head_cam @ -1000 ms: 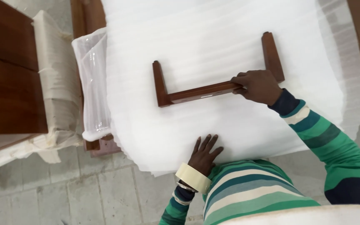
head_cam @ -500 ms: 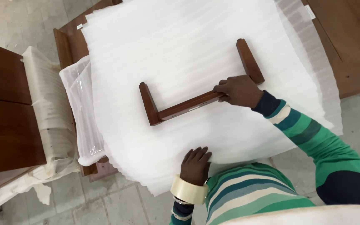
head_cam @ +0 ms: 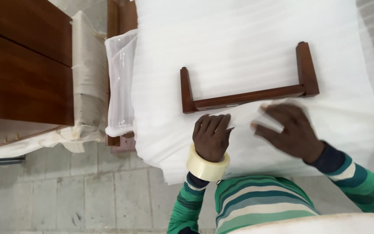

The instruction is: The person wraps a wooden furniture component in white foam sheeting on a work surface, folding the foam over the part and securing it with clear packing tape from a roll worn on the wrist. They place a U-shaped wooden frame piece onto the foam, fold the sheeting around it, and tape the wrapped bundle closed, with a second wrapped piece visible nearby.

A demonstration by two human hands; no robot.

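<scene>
White foam sheet [head_cam: 256, 56] blurs where the right hand [head_cam: 288, 130] pinches it; left hand [head_cam: 211, 136] lies flat, open.

A: Illumination status?
B: Bright, even, diffuse; no single source identifiable; the foam sheet [head_cam: 247, 47] reads near-white, its ribbing faint; the upper right corner washes out.

A: Shadows?
B: Soft and short; a thin dark edge runs along the wooden frame [head_cam: 247, 96]; a dim band lies under the foam overhang on the floor [head_cam: 66, 199].

A: Glare?
B: Mild sheen on the plastic wrap [head_cam: 120, 82] and the tape roll [head_cam: 207, 167].

A: Sharpness?
B: Frame and left hand [head_cam: 211, 136] crisp; right hand [head_cam: 288, 130] motion-blurred at the fingers; the striped shirt [head_cam: 260, 203] soft at the bottom edge.
</scene>
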